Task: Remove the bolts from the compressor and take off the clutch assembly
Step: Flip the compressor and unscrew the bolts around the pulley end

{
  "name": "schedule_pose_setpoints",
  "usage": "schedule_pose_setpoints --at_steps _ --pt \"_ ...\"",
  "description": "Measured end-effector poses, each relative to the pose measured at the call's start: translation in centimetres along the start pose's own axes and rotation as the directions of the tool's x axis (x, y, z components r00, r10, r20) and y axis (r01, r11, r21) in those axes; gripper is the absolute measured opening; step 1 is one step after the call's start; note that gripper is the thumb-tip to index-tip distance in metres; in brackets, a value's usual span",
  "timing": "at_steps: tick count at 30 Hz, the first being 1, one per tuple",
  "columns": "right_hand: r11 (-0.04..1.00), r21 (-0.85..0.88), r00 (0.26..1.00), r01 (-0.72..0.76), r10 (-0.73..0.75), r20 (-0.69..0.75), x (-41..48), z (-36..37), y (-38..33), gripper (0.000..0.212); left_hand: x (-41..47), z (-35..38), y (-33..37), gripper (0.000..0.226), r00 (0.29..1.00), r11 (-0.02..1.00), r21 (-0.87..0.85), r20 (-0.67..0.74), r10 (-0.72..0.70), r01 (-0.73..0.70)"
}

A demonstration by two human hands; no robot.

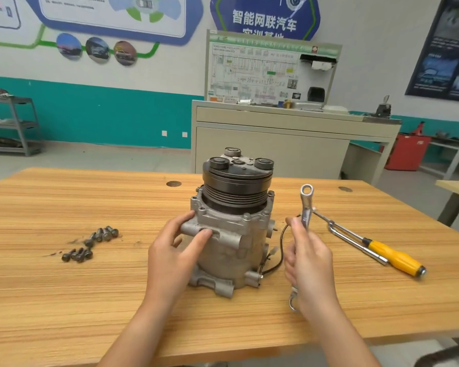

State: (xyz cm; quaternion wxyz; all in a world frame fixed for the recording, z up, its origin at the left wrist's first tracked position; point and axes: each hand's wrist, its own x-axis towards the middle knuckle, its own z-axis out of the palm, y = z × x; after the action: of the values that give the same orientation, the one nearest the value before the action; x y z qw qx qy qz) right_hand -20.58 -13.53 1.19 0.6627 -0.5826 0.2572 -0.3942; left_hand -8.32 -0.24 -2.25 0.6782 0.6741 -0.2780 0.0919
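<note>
**Compressor upright on the desk, a hand on each side**

Head view: the left hand [175, 250] is half closed on the compressor [231, 242], with its forefinger and thumb pinching a cast lug on the near side of the grey housing. The right hand [309, 258] is curled round the shaft of a ring spanner [306, 205], held clear of the housing at the compressor's three o'clock with the ring end pointing up.

The compressor stands on end in the middle of the wooden desk [64, 300]. The black clutch assembly [236, 184] is still seated on top, and a thin black wire [281, 242] loops down its right side.

Behind the desk are a teal-banded wall with posters, a beige cabinet [270, 152] carrying a wiring board, a grey rack [13, 125] at ten o'clock and a red cabinet [406, 152] at two o'clock.

By count there is one compressor and one spanner. At three o'clock lie one yellow-handled screwdriver [392, 256] and one bent steel bar wrench [355, 245]. The clutch face has three round bosses. The loose bolts [90, 245] at nine o'clock lie in two bunches, about eight in all, packed too closely for a sure count.
</note>
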Motion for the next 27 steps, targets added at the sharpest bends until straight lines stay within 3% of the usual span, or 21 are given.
schedule_pose_setpoints --at_steps 5,13,17,19,23,27 --pt "0.998 -0.023 0.995 0.051 -0.048 0.091 0.4 1.1 0.5 0.011 -0.1 0.1 0.1 0.034 0.998 0.999 -0.035 -0.066 0.005 -0.007" --pt "0.968 -0.120 0.975 0.221 -0.217 0.042 1.6 1.3 1.0 0.004 -0.4 0.5 -0.4 0.029 0.982 0.991 0.074 -0.145 0.124 -0.114" --pt "0.990 -0.099 0.994 0.097 -0.092 0.059 3.4 1.1 0.8 0.014 -1.6 1.9 0.1 0.037 0.967 0.977 0.159 -0.191 0.171 -0.142" --pt "0.981 -0.186 0.994 0.048 -0.028 0.105 4.1 0.6 0.2 0.024 -2.3 2.7 0.4 0.033 0.961 0.972 0.183 -0.206 0.185 -0.148" --pt "0.897 -0.396 0.970 0.198 -0.122 0.209 4.0 -1.1 -1.3 0.038 -2.3 2.3 0.7 0.034 0.961 0.964 0.206 -0.187 0.205 -0.166" --pt "0.696 -0.558 0.887 0.451 -0.280 0.366 2.1 -3.7 -2.9 0.023 -0.9 0.9 1.6 0.047 0.975 0.965 0.180 -0.076 0.208 -0.192"
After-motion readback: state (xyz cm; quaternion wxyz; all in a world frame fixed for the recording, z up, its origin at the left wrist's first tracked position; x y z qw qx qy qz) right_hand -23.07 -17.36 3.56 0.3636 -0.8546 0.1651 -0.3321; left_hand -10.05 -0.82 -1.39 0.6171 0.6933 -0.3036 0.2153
